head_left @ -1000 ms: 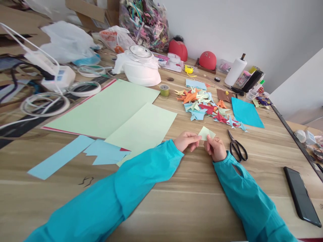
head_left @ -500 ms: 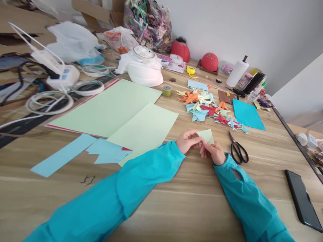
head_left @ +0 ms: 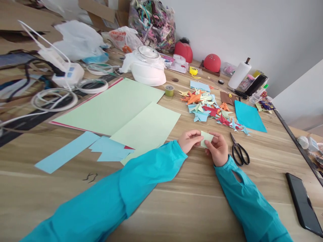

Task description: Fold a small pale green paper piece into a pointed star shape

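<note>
A small pale green square of paper is held between both hands above the table. My left hand pinches its left edge, thumb and forefinger together. From the other side my right hand grips it, with the thumb across its front and the fingers behind. Black-handled scissors lie just right of my right hand. Beyond the hands is a pile of folded paper cranes in orange, red, blue and green. A large pale green sheet lies to the left.
Blue paper strips lie at the left, and a phone at the right. A turquoise sheet is beside the cranes. Farther back stand a spool of thread, a white bundle and coiled white cable.
The green paper has turned a little in the hands. My right hand has shifted its hold, its fingers now raised behind the paper's right side. The camera view has moved slightly.
</note>
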The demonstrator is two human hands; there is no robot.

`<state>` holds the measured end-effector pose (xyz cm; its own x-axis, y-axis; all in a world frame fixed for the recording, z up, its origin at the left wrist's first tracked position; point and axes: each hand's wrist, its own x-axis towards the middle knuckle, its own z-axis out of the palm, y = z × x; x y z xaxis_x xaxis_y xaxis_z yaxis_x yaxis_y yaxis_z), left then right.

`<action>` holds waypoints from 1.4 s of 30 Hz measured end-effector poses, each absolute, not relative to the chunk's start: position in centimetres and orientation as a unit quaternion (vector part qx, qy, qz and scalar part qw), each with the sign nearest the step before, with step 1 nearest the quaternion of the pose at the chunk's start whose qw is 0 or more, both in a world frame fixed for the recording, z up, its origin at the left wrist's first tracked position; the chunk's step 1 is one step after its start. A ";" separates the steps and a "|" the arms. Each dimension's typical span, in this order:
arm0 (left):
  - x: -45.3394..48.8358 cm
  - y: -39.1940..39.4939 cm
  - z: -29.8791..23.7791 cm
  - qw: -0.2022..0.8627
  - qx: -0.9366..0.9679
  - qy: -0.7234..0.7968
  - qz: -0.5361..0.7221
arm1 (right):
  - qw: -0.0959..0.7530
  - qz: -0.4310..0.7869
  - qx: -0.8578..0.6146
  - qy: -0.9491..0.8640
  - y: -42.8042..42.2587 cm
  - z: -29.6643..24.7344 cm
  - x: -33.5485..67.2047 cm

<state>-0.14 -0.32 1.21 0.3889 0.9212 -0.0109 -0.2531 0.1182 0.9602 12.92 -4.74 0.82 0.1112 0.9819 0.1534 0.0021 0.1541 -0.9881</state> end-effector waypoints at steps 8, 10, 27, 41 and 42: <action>0.1 -0.3 0.9 0.696 0.459 0.337 0.437 | 0.546 0.398 -0.514 -0.528 -5.0 0.5 13.0; 0.0 -0.3 0.8 0.705 0.448 0.343 0.430 | 0.548 0.400 -0.514 -0.525 -5.0 0.6 13.0; -0.5 0.4 0.7 0.780 0.387 0.283 0.403 | 0.581 0.420 -0.506 -0.480 -4.8 0.2 13.4; -0.3 0.4 0.5 0.766 0.398 0.274 0.423 | 0.581 0.421 -0.461 -0.522 -5.0 0.1 13.4; -0.3 0.3 0.6 0.762 0.405 0.279 0.422 | 0.579 0.419 -0.464 -0.523 -5.0 0.0 13.4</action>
